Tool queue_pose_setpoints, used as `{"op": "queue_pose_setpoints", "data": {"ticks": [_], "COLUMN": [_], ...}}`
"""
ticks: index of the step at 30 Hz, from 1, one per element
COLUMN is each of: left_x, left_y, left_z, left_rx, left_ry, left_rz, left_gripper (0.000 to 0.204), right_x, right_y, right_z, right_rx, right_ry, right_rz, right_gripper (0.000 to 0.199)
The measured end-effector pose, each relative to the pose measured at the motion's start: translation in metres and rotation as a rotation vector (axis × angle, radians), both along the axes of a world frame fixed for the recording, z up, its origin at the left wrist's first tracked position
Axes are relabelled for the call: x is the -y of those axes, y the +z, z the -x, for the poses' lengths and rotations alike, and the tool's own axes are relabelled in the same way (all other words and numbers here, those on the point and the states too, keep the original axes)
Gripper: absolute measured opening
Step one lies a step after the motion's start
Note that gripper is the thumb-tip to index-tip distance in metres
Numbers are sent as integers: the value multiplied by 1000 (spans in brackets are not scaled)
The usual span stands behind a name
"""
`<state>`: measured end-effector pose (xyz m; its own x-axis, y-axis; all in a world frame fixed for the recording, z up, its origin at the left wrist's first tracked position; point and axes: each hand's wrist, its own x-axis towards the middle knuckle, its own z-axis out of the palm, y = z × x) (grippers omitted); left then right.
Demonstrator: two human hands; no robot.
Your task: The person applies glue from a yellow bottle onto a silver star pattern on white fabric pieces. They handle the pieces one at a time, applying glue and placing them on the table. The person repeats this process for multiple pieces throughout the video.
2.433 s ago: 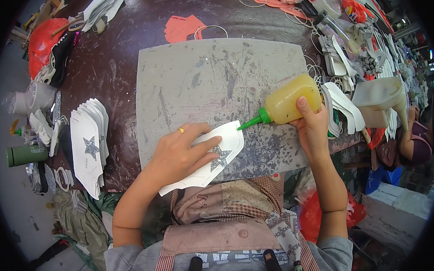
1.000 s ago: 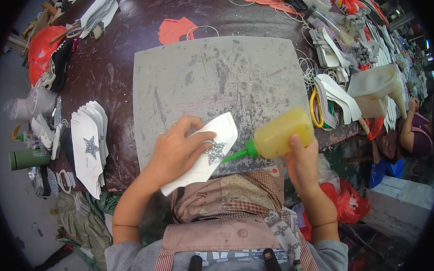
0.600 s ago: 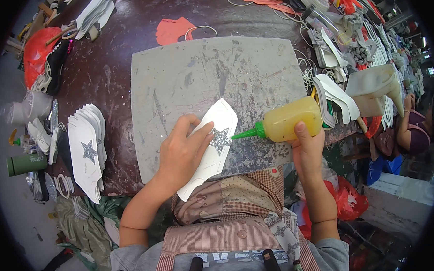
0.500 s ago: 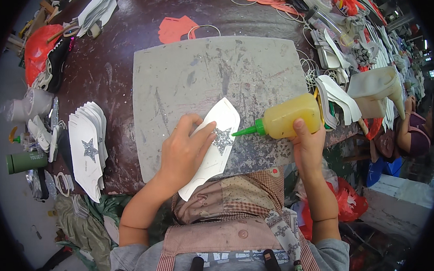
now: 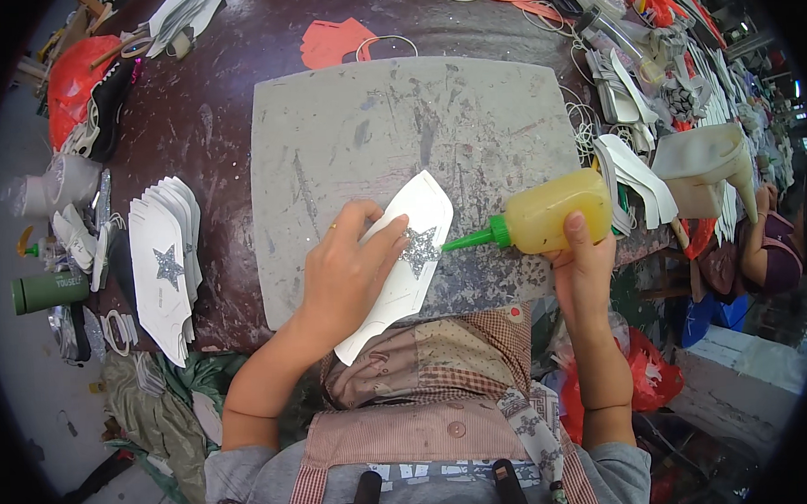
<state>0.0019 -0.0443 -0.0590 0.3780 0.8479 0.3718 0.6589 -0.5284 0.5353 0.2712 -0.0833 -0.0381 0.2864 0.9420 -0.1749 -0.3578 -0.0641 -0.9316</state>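
Gluing step: the left hand (image 5: 350, 272) presses flat a white shoe-upper piece with a glitter star (image 5: 402, 257) on the grey mat (image 5: 344, 137); the right hand (image 5: 582, 267) grips a yellow squeeze bottle (image 5: 555, 214), its green nozzle (image 5: 471, 241) at the star. A steady squeeze seems called for next.

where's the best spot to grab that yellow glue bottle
Grip the yellow glue bottle around its wide soft body, coming from its underside as the right hand does. It lies tilted, green nozzle aimed at the glitter star, so keep off the nozzle.

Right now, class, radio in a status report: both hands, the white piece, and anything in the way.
Left hand flat on white piece. Right hand grips yellow squeeze bottle, green nozzle near glitter star. Nothing between.
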Motion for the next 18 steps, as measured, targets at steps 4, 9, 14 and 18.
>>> {"op": "queue_pose_setpoints", "data": {"ticks": [4,9,14,18], "left_x": [-1,1,11,13], "left_y": [7,43,58,51], "left_z": [1,11,8,4], "left_rx": [-32,204,314,243], "left_ry": [-12,-104,-320,-366], "left_rz": [-100,45,285,214], "left_gripper": [34,31,21,17], "right_x": [8,22,30,37], "right_y": [4,16,17,13], "right_z": [2,11,14,6], "right_rx": [-82,-154,-159,-78], "right_ry": [-11,-70,-38,61], "right_rz": [-24,3,-2,-15], "right_gripper": [46,53,54,62]}}
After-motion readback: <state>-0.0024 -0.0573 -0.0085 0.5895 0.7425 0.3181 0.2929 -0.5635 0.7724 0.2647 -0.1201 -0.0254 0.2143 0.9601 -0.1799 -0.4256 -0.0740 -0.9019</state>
